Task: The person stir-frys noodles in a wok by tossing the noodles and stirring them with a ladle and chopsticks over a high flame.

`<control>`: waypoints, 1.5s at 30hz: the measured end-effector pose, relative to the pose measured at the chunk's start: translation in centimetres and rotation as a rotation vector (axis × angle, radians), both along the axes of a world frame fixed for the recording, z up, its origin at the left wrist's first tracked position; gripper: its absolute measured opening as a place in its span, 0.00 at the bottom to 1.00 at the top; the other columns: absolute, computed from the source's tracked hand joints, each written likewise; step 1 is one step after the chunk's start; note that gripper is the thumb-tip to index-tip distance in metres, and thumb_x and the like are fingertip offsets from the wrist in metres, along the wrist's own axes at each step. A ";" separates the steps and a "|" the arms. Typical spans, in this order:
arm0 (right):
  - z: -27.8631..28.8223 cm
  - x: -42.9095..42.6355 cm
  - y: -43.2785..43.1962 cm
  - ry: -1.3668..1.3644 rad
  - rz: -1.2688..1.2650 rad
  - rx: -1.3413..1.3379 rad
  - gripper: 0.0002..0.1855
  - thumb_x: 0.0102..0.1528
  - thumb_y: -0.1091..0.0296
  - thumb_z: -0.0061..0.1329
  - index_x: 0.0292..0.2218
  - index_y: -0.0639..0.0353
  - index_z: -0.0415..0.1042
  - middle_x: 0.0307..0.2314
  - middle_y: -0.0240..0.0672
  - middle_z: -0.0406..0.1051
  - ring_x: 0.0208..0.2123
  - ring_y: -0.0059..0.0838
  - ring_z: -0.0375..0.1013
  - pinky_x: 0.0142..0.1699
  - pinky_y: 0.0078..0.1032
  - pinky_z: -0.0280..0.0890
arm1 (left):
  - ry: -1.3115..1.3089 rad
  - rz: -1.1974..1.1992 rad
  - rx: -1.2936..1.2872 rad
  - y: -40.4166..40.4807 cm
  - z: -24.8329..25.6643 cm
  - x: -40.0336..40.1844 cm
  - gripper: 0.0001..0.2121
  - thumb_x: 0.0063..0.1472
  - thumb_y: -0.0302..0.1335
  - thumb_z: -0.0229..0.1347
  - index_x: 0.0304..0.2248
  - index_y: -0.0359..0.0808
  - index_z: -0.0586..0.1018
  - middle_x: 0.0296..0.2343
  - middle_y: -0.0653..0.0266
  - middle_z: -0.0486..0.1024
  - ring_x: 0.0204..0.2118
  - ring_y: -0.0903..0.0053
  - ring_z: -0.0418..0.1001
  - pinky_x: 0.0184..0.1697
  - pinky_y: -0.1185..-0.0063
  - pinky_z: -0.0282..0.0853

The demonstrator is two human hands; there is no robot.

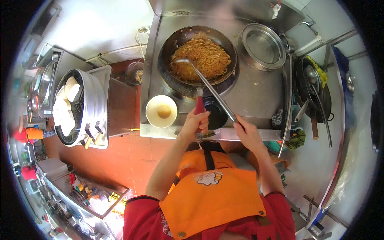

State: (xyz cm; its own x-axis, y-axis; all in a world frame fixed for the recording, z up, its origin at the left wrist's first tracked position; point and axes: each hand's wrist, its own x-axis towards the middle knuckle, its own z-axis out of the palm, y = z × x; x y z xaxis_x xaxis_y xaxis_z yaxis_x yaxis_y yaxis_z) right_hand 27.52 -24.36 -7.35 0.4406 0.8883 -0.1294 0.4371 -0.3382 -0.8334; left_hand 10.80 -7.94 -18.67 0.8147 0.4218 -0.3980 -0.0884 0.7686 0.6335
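Observation:
My left hand (195, 123) grips the red handle (199, 103) of a dark wok (168, 39) that sits over a burner on the steel stove. Brown fried noodles (207, 57) with small bits mixed in fill the wok's middle. In my right hand (247, 132) is the long metal shaft of a wok utensil (214, 87); its flat head rests at the left side of the noodles. A cream bowl (151, 112) with a little brown liquid at the bottom stands to the left of my left hand. Below the wok handle is a dark round pan or opening (216, 115).
A metal basin (246, 58) stands at the stove's back right, a steel scourer (277, 117) nearer the front. Woks (322, 111) and ladles hang or rest at right. Leftwards, a steamer (95, 99) holds white buns (67, 120). Another person (28, 133) is at far left.

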 end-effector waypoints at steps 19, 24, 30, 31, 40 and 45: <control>2.0 -0.1 -2.7 -0.011 -0.042 -0.125 0.21 0.58 0.66 0.43 0.52 0.64 0.64 0.20 0.42 0.66 0.21 0.27 0.66 0.29 0.25 0.63 | 0.008 0.023 0.028 -0.4 2.0 -0.3 0.09 0.57 0.22 0.52 0.32 0.40 0.63 0.16 0.71 0.59 0.13 0.85 0.57 0.14 0.82 0.54; -2.8 4.1 5.3 -0.113 -0.177 -0.102 0.19 0.59 0.66 0.43 0.51 0.61 0.66 0.15 0.30 0.62 0.18 0.20 0.61 0.25 0.21 0.59 | -0.046 0.069 -0.117 -0.5 3.7 0.1 0.09 0.57 0.22 0.52 0.32 0.40 0.63 0.15 0.71 0.59 0.12 0.84 0.56 0.14 0.81 0.54; 4.4 1.9 -3.2 -0.102 -0.056 -0.208 0.22 0.59 0.65 0.44 0.53 0.61 0.63 0.19 0.47 0.67 0.21 0.27 0.67 0.29 0.27 0.63 | -0.018 0.060 -0.075 -0.6 3.1 -0.3 0.09 0.57 0.22 0.52 0.32 0.40 0.63 0.16 0.71 0.59 0.12 0.84 0.57 0.14 0.81 0.54; 5.7 0.7 -3.9 -0.065 -0.044 -0.225 0.22 0.59 0.65 0.44 0.53 0.61 0.63 0.20 0.48 0.67 0.21 0.27 0.67 0.28 0.27 0.63 | -0.015 0.053 -0.075 -0.6 3.1 -0.3 0.09 0.57 0.22 0.52 0.32 0.40 0.63 0.16 0.71 0.59 0.12 0.84 0.57 0.14 0.81 0.54; -0.8 3.0 3.9 -0.299 -0.126 -0.038 0.22 0.59 0.64 0.44 0.52 0.64 0.63 0.20 0.48 0.69 0.22 0.27 0.69 0.29 0.27 0.65 | 0.024 0.003 0.052 0.4 4.9 -0.7 0.10 0.55 0.22 0.53 0.31 0.39 0.62 0.16 0.71 0.61 0.13 0.83 0.58 0.14 0.81 0.55; 4.3 0.8 -5.3 0.468 -0.357 -0.104 0.22 0.62 0.64 0.39 0.55 0.65 0.61 0.15 0.25 0.63 0.12 0.14 0.58 0.15 0.13 0.53 | 0.304 0.018 -0.134 -4.9 13.0 -8.4 0.13 0.52 0.21 0.54 0.37 0.37 0.66 0.17 0.72 0.64 0.15 0.85 0.61 0.14 0.82 0.55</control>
State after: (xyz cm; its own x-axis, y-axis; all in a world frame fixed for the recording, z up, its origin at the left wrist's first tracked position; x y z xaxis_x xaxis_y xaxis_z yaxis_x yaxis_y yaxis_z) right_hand 28.29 -29.64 -3.00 0.5847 0.6683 -0.4600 -0.1242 -0.4865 -0.8648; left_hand 2.37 -12.79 -5.66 0.6431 0.3625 -0.6746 0.0748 0.8470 0.5264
